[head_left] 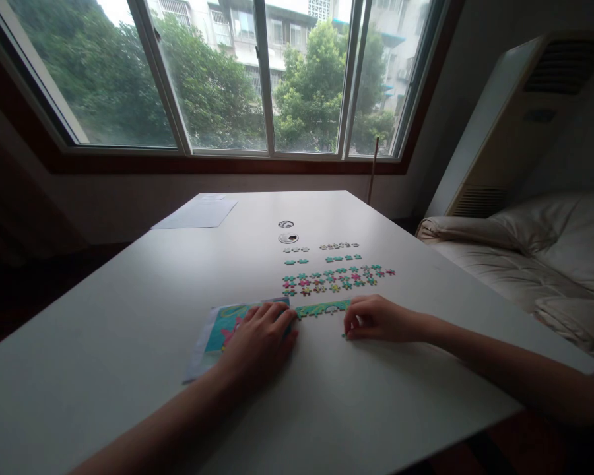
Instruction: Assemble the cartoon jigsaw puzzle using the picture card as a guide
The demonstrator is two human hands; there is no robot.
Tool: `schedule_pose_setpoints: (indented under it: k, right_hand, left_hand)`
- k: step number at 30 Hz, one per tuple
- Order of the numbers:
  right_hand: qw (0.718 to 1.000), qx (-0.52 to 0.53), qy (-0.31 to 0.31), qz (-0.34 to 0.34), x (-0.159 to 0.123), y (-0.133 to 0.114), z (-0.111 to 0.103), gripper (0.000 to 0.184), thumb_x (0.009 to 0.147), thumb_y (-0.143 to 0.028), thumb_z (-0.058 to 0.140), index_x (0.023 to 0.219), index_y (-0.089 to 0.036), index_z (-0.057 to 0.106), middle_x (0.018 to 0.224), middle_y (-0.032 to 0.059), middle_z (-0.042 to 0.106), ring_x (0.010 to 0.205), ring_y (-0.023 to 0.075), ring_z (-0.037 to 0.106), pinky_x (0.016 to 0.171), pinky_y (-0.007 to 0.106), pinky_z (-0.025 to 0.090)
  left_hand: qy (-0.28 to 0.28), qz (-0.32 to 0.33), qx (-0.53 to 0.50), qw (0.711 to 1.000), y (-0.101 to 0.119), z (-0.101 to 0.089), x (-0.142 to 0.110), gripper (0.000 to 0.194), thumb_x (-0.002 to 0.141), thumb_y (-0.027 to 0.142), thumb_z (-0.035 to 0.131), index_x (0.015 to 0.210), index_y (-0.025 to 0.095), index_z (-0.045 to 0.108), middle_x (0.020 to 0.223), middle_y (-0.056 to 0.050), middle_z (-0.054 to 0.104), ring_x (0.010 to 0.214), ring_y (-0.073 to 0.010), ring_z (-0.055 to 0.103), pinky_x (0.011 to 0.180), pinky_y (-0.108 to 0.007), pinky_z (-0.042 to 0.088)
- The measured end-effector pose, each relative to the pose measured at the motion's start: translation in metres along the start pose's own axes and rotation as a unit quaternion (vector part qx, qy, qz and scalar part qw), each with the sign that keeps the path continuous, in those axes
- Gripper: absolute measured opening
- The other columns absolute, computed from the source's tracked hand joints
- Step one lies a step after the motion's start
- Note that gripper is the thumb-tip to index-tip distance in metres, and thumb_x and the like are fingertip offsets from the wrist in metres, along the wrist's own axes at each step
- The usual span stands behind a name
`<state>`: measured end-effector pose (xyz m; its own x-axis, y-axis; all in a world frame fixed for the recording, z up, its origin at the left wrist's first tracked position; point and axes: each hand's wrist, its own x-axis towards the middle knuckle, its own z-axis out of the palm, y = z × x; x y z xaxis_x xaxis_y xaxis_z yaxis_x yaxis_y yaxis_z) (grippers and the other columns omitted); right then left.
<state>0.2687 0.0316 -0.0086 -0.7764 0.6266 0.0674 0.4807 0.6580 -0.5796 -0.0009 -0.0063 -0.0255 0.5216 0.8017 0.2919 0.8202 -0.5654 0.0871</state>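
Observation:
My left hand lies flat, fingers stretched out, over a printed picture sheet in teal and pink. Its fingertips reach the left end of a joined strip of green jigsaw pieces. Just right of that strip, my right hand has its thumb and fingers closed in a pinch. A small green puzzle piece shows at those fingertips, close to the tabletop; the fingers hide most of it. Beyond the strip, loose puzzle pieces in teal, pink and yellow lie spread in rows.
The white table carries two small round items behind the pieces and paper sheets at its far left. A pale sofa stands to the right, with a tall floor unit behind it. Windows line the far wall.

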Motion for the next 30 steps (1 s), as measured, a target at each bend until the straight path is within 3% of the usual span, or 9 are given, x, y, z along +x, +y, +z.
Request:
schedule_pose_setpoints:
  k: [7,14,23,30]
  right_hand:
    - [0.998,0.001,0.053,-0.017,-0.005,0.001,-0.006,0.021,0.083,-0.034,0.054,0.085,-0.015,0.064,0.076,0.0038,0.058,0.062,0.009,0.048,0.058,0.02,0.041]
    - [0.996,-0.031,0.084,0.02,0.003,0.004,-0.017,0.018,0.082,-0.031,0.054,0.081,-0.015,0.063,0.069,0.0021,0.059,0.06,0.0093,0.047,0.056,0.021,0.04]
    - [0.999,-0.006,0.027,-0.042,-0.002,0.007,-0.012,0.021,0.08,-0.033,0.059,0.085,-0.014,0.065,0.074,0.0035,0.058,0.064,0.0084,0.051,0.057,0.019,0.043]
    - [0.999,-0.002,0.009,-0.035,-0.006,0.005,0.007,0.019,0.082,-0.028,0.055,0.088,-0.015,0.068,0.075,0.0029,0.055,0.056,0.0053,0.047,0.052,0.016,0.041]
  left_hand:
    - [-0.003,0.003,0.001,1.0,0.0,0.0,0.0,0.024,0.087,0.026,0.044,0.107,0.02,0.056,0.11,-0.008,0.058,0.103,-0.0262,0.052,0.087,-0.044,0.041]
    - [0.004,0.004,0.005,1.0,-0.005,0.004,-0.003,0.024,0.088,0.026,0.044,0.109,0.02,0.055,0.112,-0.008,0.057,0.104,-0.0264,0.051,0.088,-0.043,0.04]
    - [0.007,0.011,0.014,1.0,-0.007,0.002,-0.003,0.023,0.087,0.025,0.046,0.107,0.02,0.056,0.109,-0.008,0.058,0.102,-0.0263,0.052,0.087,-0.044,0.041]
    - [0.009,0.028,0.028,0.999,-0.006,0.001,-0.003,0.023,0.088,0.023,0.045,0.106,0.017,0.057,0.112,-0.011,0.057,0.104,-0.028,0.051,0.089,-0.047,0.038]
